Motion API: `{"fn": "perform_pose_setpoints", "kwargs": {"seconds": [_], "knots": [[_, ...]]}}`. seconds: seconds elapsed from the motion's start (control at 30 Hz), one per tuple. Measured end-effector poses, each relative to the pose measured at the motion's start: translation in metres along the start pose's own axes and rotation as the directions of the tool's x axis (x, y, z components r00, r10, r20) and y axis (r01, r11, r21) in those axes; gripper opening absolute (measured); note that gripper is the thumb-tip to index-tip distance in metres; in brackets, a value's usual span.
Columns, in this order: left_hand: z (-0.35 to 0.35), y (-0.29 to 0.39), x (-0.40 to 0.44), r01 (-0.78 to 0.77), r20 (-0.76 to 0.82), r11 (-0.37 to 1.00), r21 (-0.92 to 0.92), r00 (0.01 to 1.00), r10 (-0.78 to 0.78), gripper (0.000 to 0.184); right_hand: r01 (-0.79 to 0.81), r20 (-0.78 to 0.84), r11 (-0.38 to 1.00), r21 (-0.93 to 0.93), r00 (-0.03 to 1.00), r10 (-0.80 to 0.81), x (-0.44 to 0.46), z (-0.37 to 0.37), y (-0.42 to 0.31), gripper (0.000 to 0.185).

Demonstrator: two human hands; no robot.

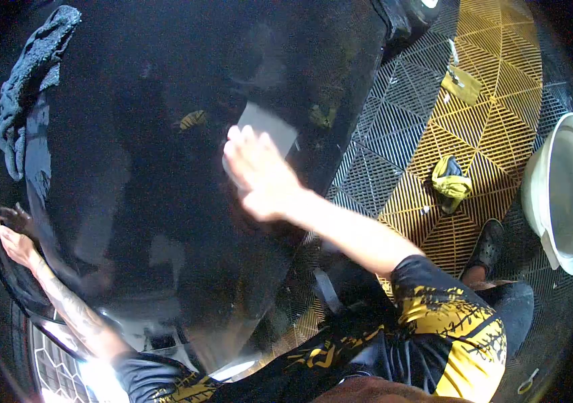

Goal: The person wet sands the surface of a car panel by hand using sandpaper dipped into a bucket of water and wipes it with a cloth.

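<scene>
My right hand (259,171) lies with its fingers extended on a thin grey sheet (270,127), pressed against the glossy dark panel (145,161) of a car. Part of the sheet shows beyond the fingertips and beside the palm. At the far left, my left hand (16,243) rests on the panel's edge, its fingers stretched out and holding nothing; its reflection shows in the dark surface. A crumpled blue-grey towel (28,87) lies on the panel above my left hand.
On the black and yellow grated floor (401,114) lie a yellow-green cloth (452,183) and a flat yellowish piece (462,85). A white basin (562,195) stands at the right. A dark shoe (488,245) is near my right elbow.
</scene>
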State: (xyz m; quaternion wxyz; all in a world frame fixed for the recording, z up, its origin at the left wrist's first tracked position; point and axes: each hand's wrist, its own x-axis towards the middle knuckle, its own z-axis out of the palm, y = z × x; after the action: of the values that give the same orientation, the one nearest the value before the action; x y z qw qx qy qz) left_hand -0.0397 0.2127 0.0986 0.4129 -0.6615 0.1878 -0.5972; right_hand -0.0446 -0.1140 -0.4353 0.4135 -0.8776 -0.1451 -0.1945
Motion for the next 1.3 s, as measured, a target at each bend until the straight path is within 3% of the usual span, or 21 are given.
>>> {"fn": "perform_pose_setpoints", "kwargs": {"seconds": [0.1,0.13,0.2,0.27,0.33,0.4,0.43,0.47,0.5,0.53,0.6,0.67,0.73,0.83,0.87,0.9,0.93,1.07,1.1,1.2,1.3], "knots": [[-0.009,0.017,0.003,0.107,0.037,0.990,-0.092,0.994,-0.104,0.049,-0.172,-0.656,0.984,-0.039,0.747,0.105,0.037,-0.018,0.082,0.070],[-0.017,0.029,0.006,0.170,0.067,0.979,-0.113,0.984,-0.163,0.049,0.079,-0.709,0.883,0.462,0.632,0.315,0.056,-0.031,0.122,0.064],[-0.018,0.026,0.005,0.170,0.074,0.979,-0.109,0.984,-0.163,0.049,0.075,-0.744,0.868,0.491,0.554,0.373,0.069,-0.044,0.124,0.063],[-0.015,0.024,0.005,0.174,0.077,0.980,-0.101,0.983,-0.167,0.048,-0.318,-0.590,0.937,-0.146,0.788,0.176,0.044,-0.032,0.043,0.064],[-0.010,0.013,0.003,0.110,0.052,0.993,-0.051,0.993,-0.107,0.048,0.170,-0.099,0.981,0.091,0.982,-0.160,0.001,-0.034,-0.018,0.076],[-0.010,0.016,0.009,0.019,0.028,1.000,-0.015,0.999,-0.018,0.049,0.202,-0.150,0.970,0.139,0.972,-0.181,-0.002,-0.037,-0.002,0.080],[-0.012,0.017,0.003,0.180,0.085,0.979,-0.099,0.981,-0.172,0.049,0.254,-0.207,0.950,0.181,0.954,-0.215,0.002,-0.037,0.008,0.084],[-0.009,0.012,0.003,0.197,0.102,0.977,-0.088,0.977,-0.188,0.051,0.003,-0.484,0.993,-0.116,0.873,-0.059,0.021,-0.025,0.030,0.075],[-0.013,0.019,0.003,0.189,0.093,0.977,-0.102,0.979,-0.180,0.051,-0.229,-0.395,0.899,-0.373,0.916,0.069,0.040,-0.025,0.065,0.074],[-0.018,0.028,0.005,0.181,0.080,0.977,-0.116,0.982,-0.172,0.051,0.060,-0.751,0.965,0.254,0.641,0.158,0.061,-0.025,0.117,0.070],[-0.020,0.023,0.003,0.196,0.099,0.975,-0.101,0.978,-0.186,0.051,0.150,-0.746,0.854,0.499,0.576,0.334,0.060,-0.035,0.122,0.068],[-0.014,0.019,0.007,0.226,0.121,0.972,-0.064,0.969,-0.217,0.052,-0.261,-0.595,0.964,-0.052,0.783,0.180,0.026,-0.019,0.055,0.071],[-0.009,0.009,0.005,0.240,0.133,0.970,-0.044,0.963,-0.232,0.053,0.217,-0.474,0.955,0.202,0.875,-0.099,-0.031,0.051,0.009,0.072],[-0.011,0.019,0.006,0.256,0.115,0.963,-0.081,0.962,-0.246,0.053,-0.172,-0.215,0.972,-0.160,0.967,0.136,-0.037,0.037,0.024,0.073],[-0.014,0.024,0.006,0.259,0.111,0.964,-0.068,0.962,-0.250,0.053,-0.349,-0.358,0.926,-0.145,0.891,0.280,-0.017,0.024,0.054,0.073],[-0.014,0.018,0.005,0.263,0.118,0.963,-0.064,0.960,-0.254,0.053,-0.265,-0.668,0.927,0.266,0.642,0.375,0.011,0.041,0.099,0.070],[-0.009,0.008,0.005,0.261,0.128,0.965,-0.013,0.958,-0.257,0.051,0.063,-0.682,0.770,0.634,0.516,0.519,0.029,0.023,0.143,0.065],[-0.008,0.010,0.006,0.270,0.117,0.963,-0.022,0.957,-0.266,0.049,0.004,-0.621,0.767,0.641,0.590,0.516,0.011,0.042,0.135,0.074],[-0.012,0.018,0.005,0.268,0.114,0.963,-0.019,0.958,-0.264,0.049,-0.159,-0.532,0.832,0.532,0.702,0.474,-0.009,0.077,0.105,0.077],[-0.005,0.003,0.004,0.320,0.160,0.947,-0.010,0.936,-0.314,0.051,-0.012,-0.391,0.716,0.698,0.831,0.395,-0.084,0.123,0.058,0.087],[-0.002,-0.008,0.003,0.258,0.144,0.965,0.036,0.955,-0.261,0.050,-0.177,-0.468,0.781,0.599,0.715,0.520,-0.036,0.068,0.119,0.083]]}}
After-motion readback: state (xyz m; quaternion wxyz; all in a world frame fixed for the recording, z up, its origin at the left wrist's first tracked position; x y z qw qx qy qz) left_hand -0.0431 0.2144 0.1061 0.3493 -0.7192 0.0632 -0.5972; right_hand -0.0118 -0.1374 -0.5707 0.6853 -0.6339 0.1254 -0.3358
